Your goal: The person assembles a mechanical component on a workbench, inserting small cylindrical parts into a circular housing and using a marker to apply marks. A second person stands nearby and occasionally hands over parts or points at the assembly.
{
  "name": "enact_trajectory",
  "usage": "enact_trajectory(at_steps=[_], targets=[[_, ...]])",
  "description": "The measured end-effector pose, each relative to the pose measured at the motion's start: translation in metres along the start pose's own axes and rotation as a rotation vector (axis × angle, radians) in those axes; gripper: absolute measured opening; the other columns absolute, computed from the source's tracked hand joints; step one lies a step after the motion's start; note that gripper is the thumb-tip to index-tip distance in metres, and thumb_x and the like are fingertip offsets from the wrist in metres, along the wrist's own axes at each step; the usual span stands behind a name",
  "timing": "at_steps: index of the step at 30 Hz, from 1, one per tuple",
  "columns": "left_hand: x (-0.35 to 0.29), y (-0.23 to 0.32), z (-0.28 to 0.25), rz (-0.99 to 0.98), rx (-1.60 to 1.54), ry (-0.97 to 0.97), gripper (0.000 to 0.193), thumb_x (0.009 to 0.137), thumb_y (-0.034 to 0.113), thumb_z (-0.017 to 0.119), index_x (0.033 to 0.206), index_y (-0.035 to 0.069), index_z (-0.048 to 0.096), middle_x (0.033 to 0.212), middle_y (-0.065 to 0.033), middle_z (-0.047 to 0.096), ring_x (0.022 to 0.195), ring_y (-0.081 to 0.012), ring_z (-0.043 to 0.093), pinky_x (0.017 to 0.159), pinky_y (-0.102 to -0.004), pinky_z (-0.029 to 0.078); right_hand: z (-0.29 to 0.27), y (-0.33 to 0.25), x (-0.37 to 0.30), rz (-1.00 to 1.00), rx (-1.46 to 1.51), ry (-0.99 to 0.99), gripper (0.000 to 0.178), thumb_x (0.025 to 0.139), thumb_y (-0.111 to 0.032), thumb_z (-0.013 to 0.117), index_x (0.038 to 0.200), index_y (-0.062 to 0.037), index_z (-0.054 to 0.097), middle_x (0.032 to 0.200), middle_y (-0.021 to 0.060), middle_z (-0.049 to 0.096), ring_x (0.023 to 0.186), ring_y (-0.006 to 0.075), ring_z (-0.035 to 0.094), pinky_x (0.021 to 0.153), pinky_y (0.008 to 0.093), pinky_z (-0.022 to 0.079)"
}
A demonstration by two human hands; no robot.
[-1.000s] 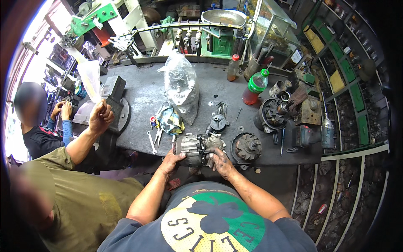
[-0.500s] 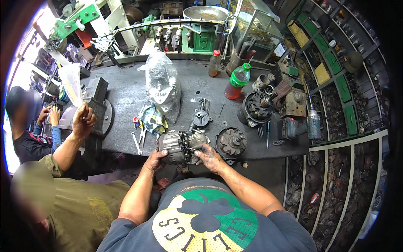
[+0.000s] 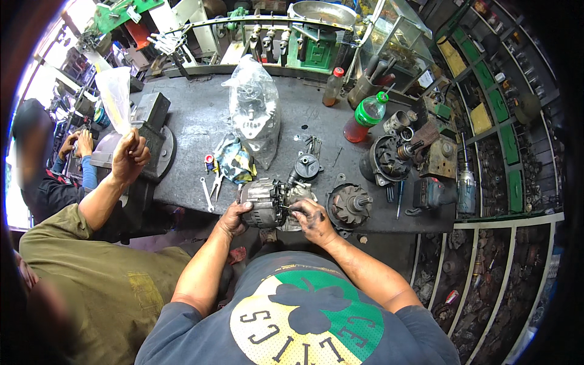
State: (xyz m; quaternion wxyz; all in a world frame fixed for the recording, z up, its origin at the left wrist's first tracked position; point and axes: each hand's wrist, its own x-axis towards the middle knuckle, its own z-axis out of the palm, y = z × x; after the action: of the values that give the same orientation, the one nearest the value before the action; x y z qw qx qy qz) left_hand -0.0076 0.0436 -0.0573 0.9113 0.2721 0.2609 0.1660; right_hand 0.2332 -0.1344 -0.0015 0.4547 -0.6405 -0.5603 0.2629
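An alternator (image 3: 263, 204) with a finned metal housing lies at the front edge of the dark workbench. My left hand (image 3: 234, 219) is closed around its left end, thumb on top. At the right end, the fingers of my right hand (image 3: 314, 222) are pinched together by a thin, light, wire-like piece; what sits in the fingertips is too small to make out. Just behind the alternator is a round black part (image 3: 307, 166) with small screws beside it. Right of my right hand lies a fan rotor in its end housing (image 3: 351, 205).
A plastic-bagged metal part (image 3: 254, 115), a cloth (image 3: 236, 159), pliers (image 3: 216, 184) and a wrench (image 3: 207, 193) lie on the left. Bottles (image 3: 365, 118), another rotor (image 3: 392, 158) and a power drill (image 3: 431, 193) stand right. At left, a co-worker's hand (image 3: 131, 157) holds up a plastic bag (image 3: 114, 100).
My right hand has drawn its fingers into a pinch at the alternator's right end, its back turned more upward. My left hand keeps its hold. The whole view has shifted slightly.
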Motion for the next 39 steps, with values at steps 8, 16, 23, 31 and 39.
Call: enact_trajectory(at_steps=[8, 16, 23, 31, 39], targets=[[-0.001, 0.004, 0.005, 0.000, 0.027, 0.014, 0.082, 0.084, 0.032, 0.090, 0.154, 0.003, 0.059, 0.141, -0.0156, 0.074, 0.126, -0.0334, 0.073, 0.113, -0.0528, 0.057, 0.008, -0.010, 0.008, 0.533, 0.402, -0.069, 0.019, 0.105, -0.011, 0.073, 0.122, -0.0020, 0.072, 0.099, 0.0131, 0.074, 0.086, 0.0255, 0.073, 0.073, 0.0388, 0.061], [0.001, -0.001, 0.003, 0.018, 0.062, -0.005, 0.085, 0.083, 0.036, 0.090, 0.154, 0.001, 0.058, 0.143, -0.0163, 0.073, 0.126, -0.0330, 0.073, 0.113, -0.0528, 0.058, 0.011, -0.001, 0.003, 0.092, 0.023, -0.012, 0.015, 0.100, -0.008, 0.075, 0.112, 0.0010, 0.073, 0.096, 0.0132, 0.075, 0.087, 0.0282, 0.074, 0.079, 0.0431, 0.058], [-0.001, -0.001, -0.001, 0.016, 0.102, -0.013, 0.087, 0.084, 0.041, 0.090, 0.154, 0.001, 0.059, 0.142, -0.0163, 0.073, 0.127, -0.0330, 0.073, 0.112, -0.0531, 0.057, 0.011, 0.003, 0.005, 0.397, 0.244, -0.131, 0.022, 0.107, -0.020, 0.074, 0.119, -0.0019, 0.076, 0.094, 0.0078, 0.075, 0.081, 0.0158, 0.071, 0.074, 0.0358, 0.059], [-0.001, -0.001, -0.007, -0.012, 0.100, -0.019, 0.080, 0.089, 0.036, 0.087, 0.154, -0.001, 0.058, 0.143, -0.0175, 0.073, 0.128, -0.0327, 0.073, 0.115, -0.0513, 0.057, 0.014, 0.033, 0.007, 0.379, 0.326, -0.166, 0.024, 0.107, -0.018, 0.077, 0.124, -0.0015, 0.076, 0.103, 0.0037, 0.075, 0.089, 0.0096, 0.067, 0.076, 0.0294, 0.057], [0.003, 0.000, -0.012, -0.065, 0.005, -0.075, 0.077, 0.090, 0.030, 0.087, 0.154, -0.001, 0.058, 0.145, -0.0185, 0.072, 0.130, -0.0337, 0.072, 0.116, -0.0515, 0.056, 0.007, 0.009, 0.008, 0.785, 0.828, -0.032, 0.057, 0.102, -0.007, 0.079, 0.151, -0.0041, 0.051, 0.116, 0.0108, 0.074, 0.092, 0.0172, 0.074, 0.077, 0.0330, 0.064]])
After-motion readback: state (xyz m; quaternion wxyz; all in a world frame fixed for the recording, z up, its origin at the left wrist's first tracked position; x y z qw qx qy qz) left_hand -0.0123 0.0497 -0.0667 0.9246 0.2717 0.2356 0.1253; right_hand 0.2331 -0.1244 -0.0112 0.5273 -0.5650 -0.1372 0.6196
